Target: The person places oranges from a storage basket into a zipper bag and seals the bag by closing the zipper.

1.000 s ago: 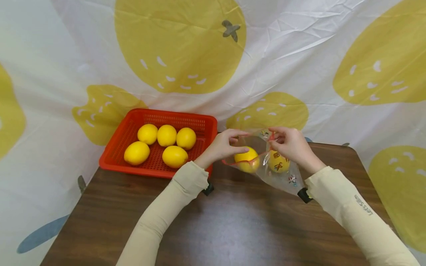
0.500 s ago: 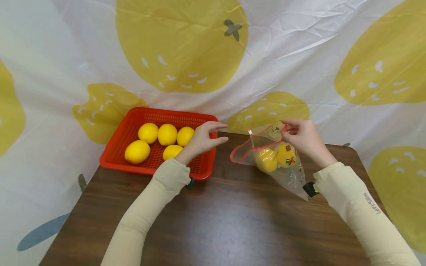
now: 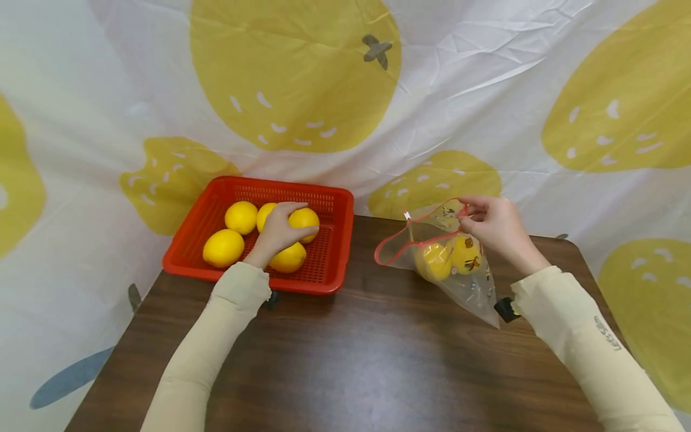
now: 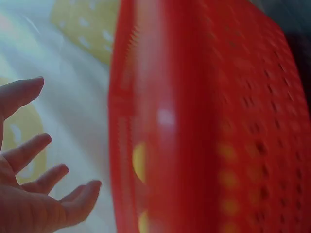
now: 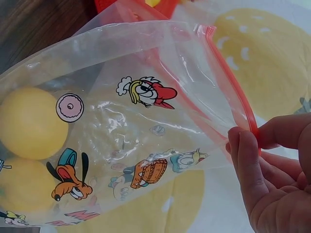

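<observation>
Lemons (image 3: 240, 216) in basket (image 3: 335, 264), two in bag (image 3: 475, 294)

We note yellow lemons (image 3: 221, 248) in a red basket (image 3: 335, 240), a clear, red-edged cartoon-print bag (image 3: 475, 288), and a dark brown table (image 3: 378, 360).

surface: dark wood tabletop (image 3: 367, 360) | on it: red basket (image 3: 337, 240) at far left edge, holding lemons (image 3: 222, 248) | clear printed bag (image 3: 475, 288) lower end resting far right
</observation>
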Demonstrator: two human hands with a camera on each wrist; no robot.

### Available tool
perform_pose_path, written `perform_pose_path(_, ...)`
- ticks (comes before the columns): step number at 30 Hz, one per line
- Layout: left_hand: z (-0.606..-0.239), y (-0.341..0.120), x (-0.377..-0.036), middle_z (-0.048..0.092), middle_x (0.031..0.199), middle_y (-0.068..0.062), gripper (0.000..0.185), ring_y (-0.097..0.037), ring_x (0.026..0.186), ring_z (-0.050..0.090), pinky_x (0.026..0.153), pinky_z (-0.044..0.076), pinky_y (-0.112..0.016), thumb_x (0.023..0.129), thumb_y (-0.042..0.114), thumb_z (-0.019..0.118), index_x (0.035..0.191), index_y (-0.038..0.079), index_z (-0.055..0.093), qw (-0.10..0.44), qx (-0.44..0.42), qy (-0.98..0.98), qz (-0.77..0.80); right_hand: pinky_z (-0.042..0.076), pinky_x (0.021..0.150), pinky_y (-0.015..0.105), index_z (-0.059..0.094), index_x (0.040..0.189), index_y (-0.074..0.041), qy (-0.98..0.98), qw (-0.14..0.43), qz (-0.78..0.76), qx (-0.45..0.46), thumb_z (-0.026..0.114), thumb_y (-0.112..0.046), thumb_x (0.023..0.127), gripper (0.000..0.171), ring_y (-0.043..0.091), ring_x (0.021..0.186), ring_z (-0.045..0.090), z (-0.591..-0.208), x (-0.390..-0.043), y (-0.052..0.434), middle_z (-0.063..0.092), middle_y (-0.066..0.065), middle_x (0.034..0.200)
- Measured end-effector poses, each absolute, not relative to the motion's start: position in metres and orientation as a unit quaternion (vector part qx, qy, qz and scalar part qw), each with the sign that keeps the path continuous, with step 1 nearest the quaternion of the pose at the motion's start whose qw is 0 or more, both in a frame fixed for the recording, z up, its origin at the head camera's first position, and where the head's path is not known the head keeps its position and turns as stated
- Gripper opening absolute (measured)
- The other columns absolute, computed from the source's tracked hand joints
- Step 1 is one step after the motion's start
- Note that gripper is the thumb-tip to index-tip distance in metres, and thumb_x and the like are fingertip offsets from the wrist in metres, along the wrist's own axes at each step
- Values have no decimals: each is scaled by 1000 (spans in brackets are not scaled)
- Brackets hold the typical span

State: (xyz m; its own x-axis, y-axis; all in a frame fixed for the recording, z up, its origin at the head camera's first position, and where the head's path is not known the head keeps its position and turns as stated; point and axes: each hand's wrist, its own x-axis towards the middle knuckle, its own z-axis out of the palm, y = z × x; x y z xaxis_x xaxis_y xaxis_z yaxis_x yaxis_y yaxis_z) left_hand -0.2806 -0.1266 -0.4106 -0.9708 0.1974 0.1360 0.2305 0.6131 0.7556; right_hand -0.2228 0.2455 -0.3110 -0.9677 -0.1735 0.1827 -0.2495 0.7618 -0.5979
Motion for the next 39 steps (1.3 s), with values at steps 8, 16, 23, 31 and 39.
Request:
perform_pose_path(8,-426,-145,-278,47,129,-21,67,-35,122,37,101,29,-48,75,30,73,127,-3,49,20,-81,-919,-385,44,58,10,53,121,8,-937,58,324,116,58,-5,84,40,33,84,63,-312,-223,246,64,24,95)
perform_pose_path(16,-441,-149,-272,40,136,-20,70,-36,126,34,102,30,-48,74,28,75,130,-1,47,-5,-35,-919,-393,46,58,12,53,122,7,-937,55,324,117,57,-3,84,40,33,84,63,-313,-223,248,64,22,94)
perform_pose_path(23,-452,-147,-267,37,137,-21,72,-40,126,30,101,28,-51,72,30,75,131,0,46,-24,-19,-922,-386,46,57,12,52,122,8,-936,57,326,121,56,-2,83,40,34,83,64,-313,-222,247,64,23,95)
perform_pose_path(31,-459,-146,-267,46,130,-20,68,-37,121,38,99,33,-48,71,30,77,125,-1,52,-37,-35,-930,-365,45,57,11,52,122,8,-936,58,325,121,57,-2,83,40,33,84,64,-315,-223,247,64,23,95)
perform_pose_path(39,-461,-145,-268,51,126,-20,66,-37,116,43,97,34,-47,69,26,78,124,-1,53,-38,-49,-942,-330,47,57,13,52,122,8,-936,53,328,121,56,-2,83,40,32,82,64,-315,-222,247,64,23,95)
